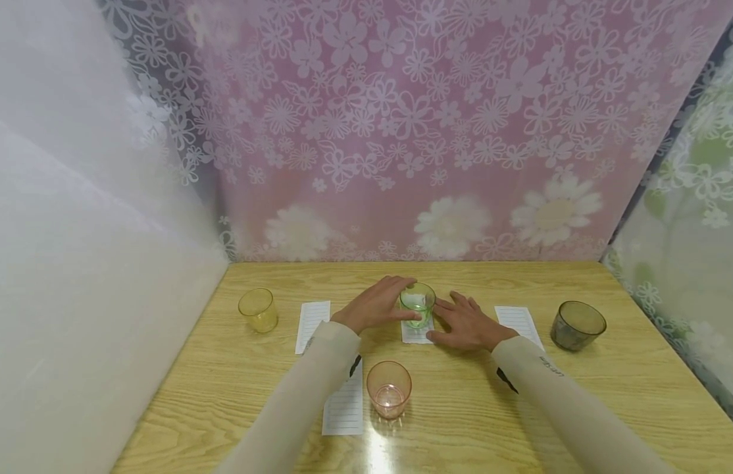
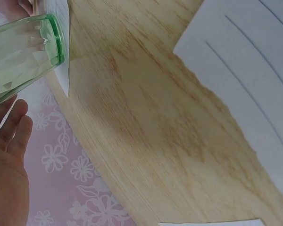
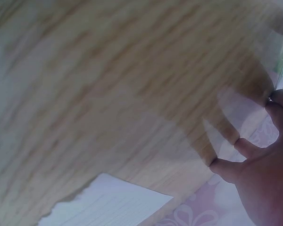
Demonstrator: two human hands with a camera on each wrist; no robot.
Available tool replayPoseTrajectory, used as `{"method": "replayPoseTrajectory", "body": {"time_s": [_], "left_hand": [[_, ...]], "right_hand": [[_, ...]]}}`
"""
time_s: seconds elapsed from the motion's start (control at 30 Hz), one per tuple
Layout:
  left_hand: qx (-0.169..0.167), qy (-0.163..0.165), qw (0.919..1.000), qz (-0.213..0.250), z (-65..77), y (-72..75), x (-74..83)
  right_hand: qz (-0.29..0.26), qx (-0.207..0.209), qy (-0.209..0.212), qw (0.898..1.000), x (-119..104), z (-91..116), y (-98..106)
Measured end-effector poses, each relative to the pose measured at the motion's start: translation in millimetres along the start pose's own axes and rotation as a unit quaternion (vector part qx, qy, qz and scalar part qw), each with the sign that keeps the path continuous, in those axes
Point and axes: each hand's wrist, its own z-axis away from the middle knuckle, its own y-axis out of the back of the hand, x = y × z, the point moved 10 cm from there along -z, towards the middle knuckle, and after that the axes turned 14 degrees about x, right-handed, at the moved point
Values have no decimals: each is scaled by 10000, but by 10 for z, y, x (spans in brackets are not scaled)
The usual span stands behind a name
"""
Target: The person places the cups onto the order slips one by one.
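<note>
A green glass [image 1: 418, 313] stands upright on a small lined paper slip [image 1: 410, 337] near the middle of the table. My left hand [image 1: 375, 306] holds it from the left, thumb on the near side and fingers round the far side close to the rim. In the left wrist view the green glass [image 2: 26, 54] has its base on the paper. To its right, my right hand [image 1: 466, 326] rests with spread fingers, fingertips down on the table and by the slip. The right wrist view shows those fingertips [image 3: 221, 165] touching the wood.
A yellow glass [image 1: 258, 311] stands at the left, beside a lined paper [image 1: 313, 322]. Nearer me is a pink glass [image 1: 389, 390] next to another paper [image 1: 345, 405]. At the right are a further paper [image 1: 518, 321] and a dark grey-brown glass [image 1: 578, 326]. A flowered curtain [image 1: 402, 131] hangs behind.
</note>
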Motion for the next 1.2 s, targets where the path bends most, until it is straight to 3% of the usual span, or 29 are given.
{"method": "replayPoseTrajectory", "body": {"time_s": [0.5, 0.7, 0.87, 1.2], "left_hand": [[-49, 312, 9995, 64, 42, -30, -121], [101, 492, 9985, 206, 68, 87, -160], [209, 428, 9988, 143, 92, 221, -181], [461, 470, 9977, 131, 259, 473, -355]], "right_hand": [[-33, 263, 157, 9995, -50, -25, 104], [-434, 617, 123, 9971, -83, -66, 330], [-912, 632, -79, 9938, -56, -86, 424], [-1196, 927, 21, 9885, -126, -123, 593]]}}
